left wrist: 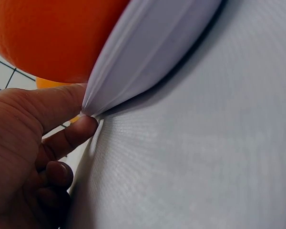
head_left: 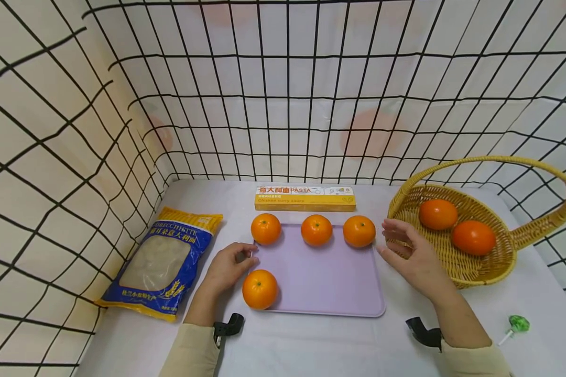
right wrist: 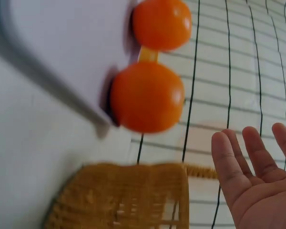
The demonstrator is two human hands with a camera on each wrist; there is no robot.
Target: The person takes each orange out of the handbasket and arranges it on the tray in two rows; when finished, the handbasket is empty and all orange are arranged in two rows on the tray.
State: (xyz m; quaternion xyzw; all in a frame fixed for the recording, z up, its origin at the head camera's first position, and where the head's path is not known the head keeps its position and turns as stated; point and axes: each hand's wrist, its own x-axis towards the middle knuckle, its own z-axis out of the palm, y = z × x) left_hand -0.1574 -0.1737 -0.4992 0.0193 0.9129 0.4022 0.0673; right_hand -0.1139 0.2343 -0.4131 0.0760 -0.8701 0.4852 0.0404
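Observation:
A lilac tray (head_left: pixel 330 277) lies on the white cloth with three oranges along its far edge, one being the far right orange (head_left: pixel 359 231). Another orange (head_left: pixel 260 289) sits at its near left corner. My left hand (head_left: pixel 228 267) pinches the tray's left rim; in the left wrist view the thumb (left wrist: pixel 62 102) lies at the rim with a fingertip under it. Between the tray and a wicker basket (head_left: pixel 471 269), my right hand (head_left: pixel 417 256) hovers with fingers spread and nothing in them. Two reddish-orange fruits (head_left: pixel 474 237) lie inside the basket.
Left of the tray lies a blue and yellow bag of pasta (head_left: pixel 158 262). Behind the tray is a pasta box (head_left: pixel 305 199). A green lollipop (head_left: pixel 519 323) rests at the front right. Black wire grid (head_left: pixel 287 78) stands at the back and sides.

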